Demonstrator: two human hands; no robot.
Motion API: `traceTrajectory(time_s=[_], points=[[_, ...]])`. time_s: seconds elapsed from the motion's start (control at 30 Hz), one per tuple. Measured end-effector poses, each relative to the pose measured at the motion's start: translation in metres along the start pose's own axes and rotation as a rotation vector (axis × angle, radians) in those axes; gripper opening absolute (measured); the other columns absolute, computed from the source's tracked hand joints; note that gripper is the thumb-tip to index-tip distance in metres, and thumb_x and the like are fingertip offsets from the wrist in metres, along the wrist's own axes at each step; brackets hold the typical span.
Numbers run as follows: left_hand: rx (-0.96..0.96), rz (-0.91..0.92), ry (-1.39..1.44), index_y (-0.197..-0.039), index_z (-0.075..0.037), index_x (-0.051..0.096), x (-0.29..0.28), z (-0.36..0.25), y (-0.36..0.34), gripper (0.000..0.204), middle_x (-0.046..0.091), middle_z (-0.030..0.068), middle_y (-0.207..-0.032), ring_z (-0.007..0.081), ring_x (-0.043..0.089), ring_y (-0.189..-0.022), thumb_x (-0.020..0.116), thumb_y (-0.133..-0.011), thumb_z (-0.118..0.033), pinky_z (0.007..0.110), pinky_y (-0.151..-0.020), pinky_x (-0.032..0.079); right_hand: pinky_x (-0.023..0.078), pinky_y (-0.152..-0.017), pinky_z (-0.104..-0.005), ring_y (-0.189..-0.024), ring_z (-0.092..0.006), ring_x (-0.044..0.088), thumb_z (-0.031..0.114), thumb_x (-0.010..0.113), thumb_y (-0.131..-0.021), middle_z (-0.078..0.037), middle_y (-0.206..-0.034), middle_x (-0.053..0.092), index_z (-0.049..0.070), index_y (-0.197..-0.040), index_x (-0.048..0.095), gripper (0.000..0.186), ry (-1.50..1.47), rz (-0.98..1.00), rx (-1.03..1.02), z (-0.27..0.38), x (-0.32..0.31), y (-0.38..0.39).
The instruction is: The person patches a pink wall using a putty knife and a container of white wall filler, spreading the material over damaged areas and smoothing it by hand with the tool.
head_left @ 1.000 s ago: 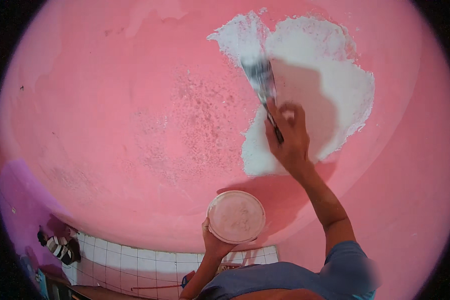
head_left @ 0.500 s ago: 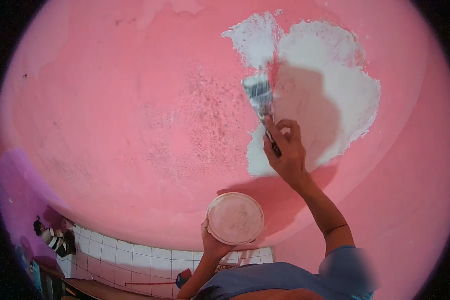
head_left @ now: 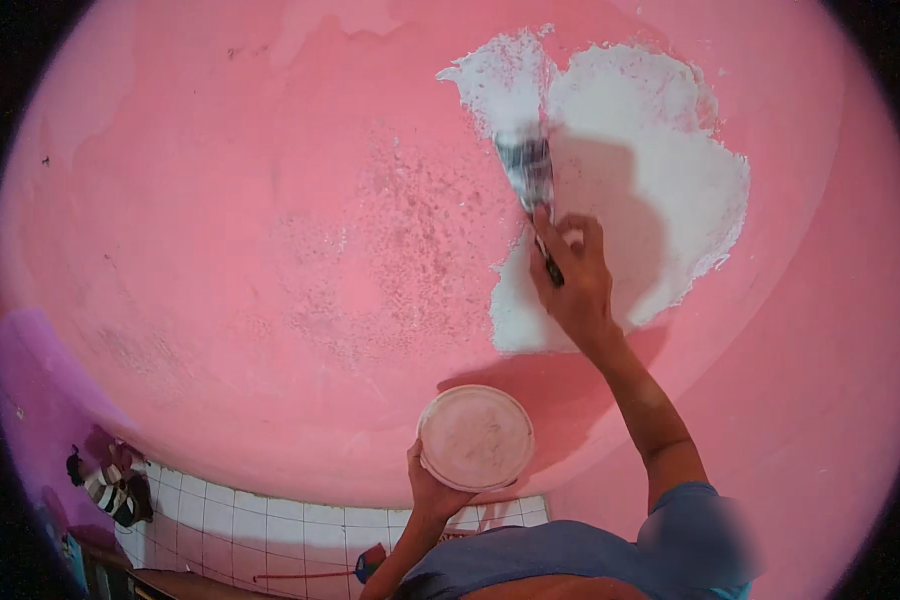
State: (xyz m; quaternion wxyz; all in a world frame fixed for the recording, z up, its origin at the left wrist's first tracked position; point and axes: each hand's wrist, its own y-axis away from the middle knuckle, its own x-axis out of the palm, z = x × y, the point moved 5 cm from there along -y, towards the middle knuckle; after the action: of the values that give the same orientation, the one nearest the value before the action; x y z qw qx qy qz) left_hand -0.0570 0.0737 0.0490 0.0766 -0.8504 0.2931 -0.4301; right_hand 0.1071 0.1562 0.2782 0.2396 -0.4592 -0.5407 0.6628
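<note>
My right hand (head_left: 578, 278) grips the dark handle of a putty knife (head_left: 528, 172), its wide blade smeared with white filler. The blade lies against the pink wall (head_left: 220, 200), at the left edge of a spread white filler patch (head_left: 680, 150). Lower down, my left hand (head_left: 433, 488) is closed around the rim and underside of a round, shallow tub (head_left: 476, 438) with a pale, dusty inner face; its far fingers are hidden behind it. Left of the filler, the wall is rough with dark, pitted spots (head_left: 420, 225).
White floor tiles (head_left: 270, 525) run along the foot of the wall. A red-handled, blue-headed tool (head_left: 365, 566) lies there near my left forearm. Shoes and dark items (head_left: 118, 490) sit in the lower left corner beside a purple wall area (head_left: 45, 370).
My right hand has moved slightly up, and the putty knife's blade has turned more upright against the filler's edge. The tub has shifted slightly right in the picture.
</note>
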Motion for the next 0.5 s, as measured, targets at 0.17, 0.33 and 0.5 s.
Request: traceTrajectory(time_s=[0.17, 0.33, 0.5], points=[[-0.127, -0.107, 0.305, -0.145, -0.014, 0.029, -0.020, 0.011, 0.005, 0.073, 0.030, 0.0158, -0.149, 0.0376, 0.033, -0.135, 0.037, -0.086, -0.056, 0.062, -0.106, 0.028, 0.051, -0.058, -0.0357, -0.073, -0.0251, 0.060, 0.006, 0.067, -0.080, -0.014, -0.105, 0.047, 0.012, -0.132, 0.052, 0.054, -0.034, -0.070, -0.023, 0.007, -0.014, -0.031], [-0.189, -0.176, 0.282, -0.145, -0.014, 0.029, -0.010, 0.011, -0.003, 0.073, 0.030, 0.0154, -0.149, 0.0374, 0.033, -0.135, 0.037, -0.086, -0.056, 0.062, -0.106, 0.028, 0.045, -0.050, -0.0264, -0.057, -0.0118, 0.053, 0.001, 0.069, -0.077, -0.008, -0.100, 0.048, 0.007, -0.124, 0.061, 0.048, 0.058, -0.184, -0.024, -0.003, -0.013, -0.057], [-0.182, -0.181, 0.269, -0.145, -0.014, 0.029, -0.007, 0.011, 0.003, 0.072, 0.030, 0.0151, -0.148, 0.0372, 0.033, -0.135, 0.037, -0.086, -0.056, 0.062, -0.106, 0.028, 0.046, -0.050, -0.0266, -0.058, -0.0130, 0.053, 0.001, 0.070, -0.077, -0.009, -0.099, 0.048, 0.008, -0.122, 0.062, 0.046, 0.064, -0.094, -0.020, -0.006, 0.008, 0.016]])
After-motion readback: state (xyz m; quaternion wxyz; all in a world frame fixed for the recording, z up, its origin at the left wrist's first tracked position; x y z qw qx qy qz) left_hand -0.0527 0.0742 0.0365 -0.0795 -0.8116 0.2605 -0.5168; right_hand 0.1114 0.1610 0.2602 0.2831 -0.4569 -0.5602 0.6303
